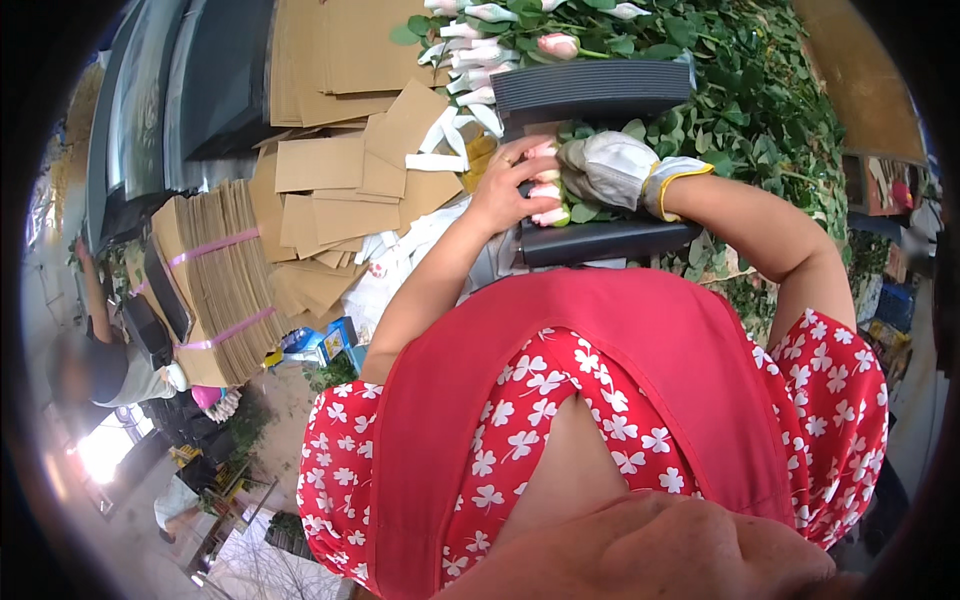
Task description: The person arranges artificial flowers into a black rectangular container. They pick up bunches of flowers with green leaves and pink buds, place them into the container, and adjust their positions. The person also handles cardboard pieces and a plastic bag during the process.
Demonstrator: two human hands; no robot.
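My bare left hand (505,185) curls its fingers over a short row of pale pink rose heads (546,190) with green bases. Beside it, my right hand (610,170), in a grey-white glove with yellow-trimmed cuff, is closed against the same bunch among green leaves; what its fingers grip is hidden. Below the roses lies a black padded-looking board (600,243). Just above my hands sits a dark ridged stack (590,95).
Cardboard sheets (320,175), white sleeves (435,160) and bundled cardboard (220,290) lie leftward. Wrapped roses (480,60) and dense foliage (750,90) fill the back and right. Two other people (100,370) (175,505) are at the far left.
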